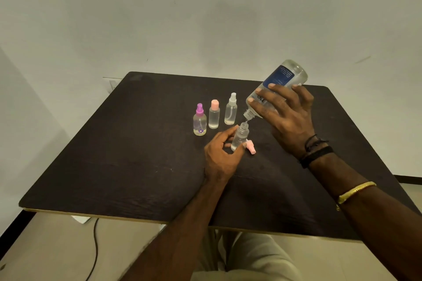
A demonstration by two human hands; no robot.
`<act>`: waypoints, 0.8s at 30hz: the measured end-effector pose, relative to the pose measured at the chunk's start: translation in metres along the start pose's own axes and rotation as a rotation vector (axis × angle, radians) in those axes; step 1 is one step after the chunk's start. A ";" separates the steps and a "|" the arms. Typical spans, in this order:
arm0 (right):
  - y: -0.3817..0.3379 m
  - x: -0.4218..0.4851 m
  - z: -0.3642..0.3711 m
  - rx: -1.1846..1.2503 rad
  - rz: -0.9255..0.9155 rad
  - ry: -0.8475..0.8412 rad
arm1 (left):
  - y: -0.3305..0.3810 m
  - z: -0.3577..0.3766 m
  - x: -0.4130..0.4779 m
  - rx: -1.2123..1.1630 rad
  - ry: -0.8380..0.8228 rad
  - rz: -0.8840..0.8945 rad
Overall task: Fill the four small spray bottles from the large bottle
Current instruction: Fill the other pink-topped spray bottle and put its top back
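My right hand [285, 116] grips the large clear bottle [283, 80] with a blue label, tilted so its open neck points down-left. Its mouth hangs just above the open neck of a small clear bottle [240, 136], which my left hand [220, 155] holds slightly tilted on the dark table [137, 155]. A pink spray cap [250, 146] lies on the table right beside that small bottle. Three capped small bottles stand in a row to the left: one with a purple sprayer [199, 121], one with a pink cap [214, 114], one with a white sprayer [231, 109].
The table's near edge [114, 215] runs across the lower view, with my lap below it. A black cable [94, 248] trails over the floor at lower left. A plain wall stands behind the table.
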State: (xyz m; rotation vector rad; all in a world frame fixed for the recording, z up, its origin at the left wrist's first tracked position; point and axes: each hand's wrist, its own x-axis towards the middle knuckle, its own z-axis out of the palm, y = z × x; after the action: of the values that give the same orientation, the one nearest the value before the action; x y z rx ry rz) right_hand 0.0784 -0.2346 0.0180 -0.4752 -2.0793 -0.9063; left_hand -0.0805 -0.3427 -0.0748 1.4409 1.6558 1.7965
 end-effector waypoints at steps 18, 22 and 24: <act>0.004 0.006 -0.004 -0.006 -0.086 -0.016 | 0.001 0.000 0.000 0.026 -0.022 -0.051; 0.006 0.007 -0.004 -0.016 -0.106 -0.006 | 0.000 0.001 0.001 0.028 -0.032 -0.055; 0.006 0.009 -0.005 -0.013 -0.114 0.003 | 0.000 0.001 0.001 0.025 -0.030 -0.051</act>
State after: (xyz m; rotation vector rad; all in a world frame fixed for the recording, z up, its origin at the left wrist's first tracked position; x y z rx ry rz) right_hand 0.0794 -0.2338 0.0297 -0.3645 -2.1162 -0.9862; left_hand -0.0800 -0.3417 -0.0745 1.4161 1.6907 1.7244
